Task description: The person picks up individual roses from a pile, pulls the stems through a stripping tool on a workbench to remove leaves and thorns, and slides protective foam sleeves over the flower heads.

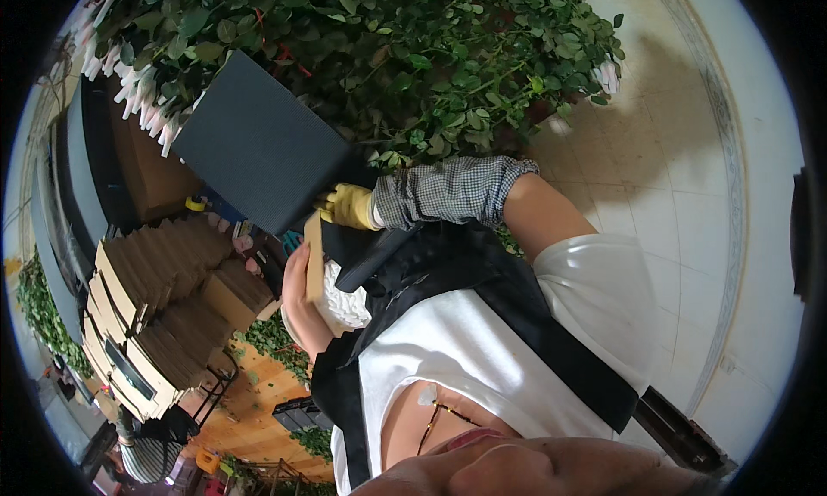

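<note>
A flat tan piece of cardboard [315,259] stands on edge in front of my body. My bare left hand [297,276] is closed on its left side, the fingers lying along it. My right hand [348,205], in a yellow glove under a checkered sleeve, sits at the cardboard's upper end with its fingers curled. What those fingers hold, if anything, is hidden. Beyond my hands rises a large dark grey panel [263,143]. A blue-handled tool [292,241] lies beside my left hand. White crumpled material [343,300] shows behind the cardboard.
Leafy rose stems [413,57] fill the far side, with wrapped pale flower heads [145,100] at the left. Stacked folded cardboard [164,272] stands left, near a yellow tape roll [196,203]. A person in stripes [148,458] is at the lower left. Pale floor tiles [663,160] lie right.
</note>
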The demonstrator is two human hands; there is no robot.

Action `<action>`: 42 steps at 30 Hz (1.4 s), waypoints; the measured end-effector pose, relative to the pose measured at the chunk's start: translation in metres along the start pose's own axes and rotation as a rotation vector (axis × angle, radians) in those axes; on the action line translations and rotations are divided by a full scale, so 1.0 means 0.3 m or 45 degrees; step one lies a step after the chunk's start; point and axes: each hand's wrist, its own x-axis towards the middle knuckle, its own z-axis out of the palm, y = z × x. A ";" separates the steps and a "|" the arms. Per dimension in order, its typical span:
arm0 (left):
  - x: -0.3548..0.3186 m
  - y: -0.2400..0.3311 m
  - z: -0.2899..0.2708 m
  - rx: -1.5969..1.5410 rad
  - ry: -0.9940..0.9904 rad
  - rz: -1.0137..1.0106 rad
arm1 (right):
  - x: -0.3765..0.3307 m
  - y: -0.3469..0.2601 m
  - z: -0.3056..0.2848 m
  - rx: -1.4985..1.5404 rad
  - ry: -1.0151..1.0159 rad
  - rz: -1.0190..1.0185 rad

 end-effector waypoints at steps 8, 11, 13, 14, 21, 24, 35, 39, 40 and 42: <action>0.322 -0.296 -0.030 0.849 0.575 0.459 | -0.011 0.161 -0.075 0.736 0.018 0.020; 0.321 -0.255 -0.007 1.052 0.630 0.548 | 0.011 0.101 -0.026 0.526 0.092 -0.116; 0.256 -0.185 0.023 1.459 0.638 0.585 | 0.022 0.052 0.034 0.328 0.164 -0.056; 0.219 -0.122 0.048 1.615 0.613 0.387 | 0.031 0.047 0.017 0.327 0.042 -0.009; 0.088 -0.039 0.177 1.790 0.003 0.254 | 0.003 0.036 -0.046 0.219 -0.045 0.007; 0.072 -0.046 0.172 1.540 0.060 0.170 | 0.014 0.024 0.019 0.232 0.120 -0.006; 0.190 -0.026 0.203 1.935 0.045 0.161 | -0.086 0.211 -0.073 1.719 0.039 -0.245; 0.154 -0.070 0.201 1.652 0.034 0.168 | -0.268 0.468 -0.259 2.125 0.711 -0.029; 0.137 -0.062 0.217 1.733 0.049 0.183 | -0.284 0.519 -0.261 1.925 0.866 0.257; 0.132 -0.105 0.216 1.803 0.129 0.289 | -0.273 0.646 -0.164 0.637 0.488 0.687</action>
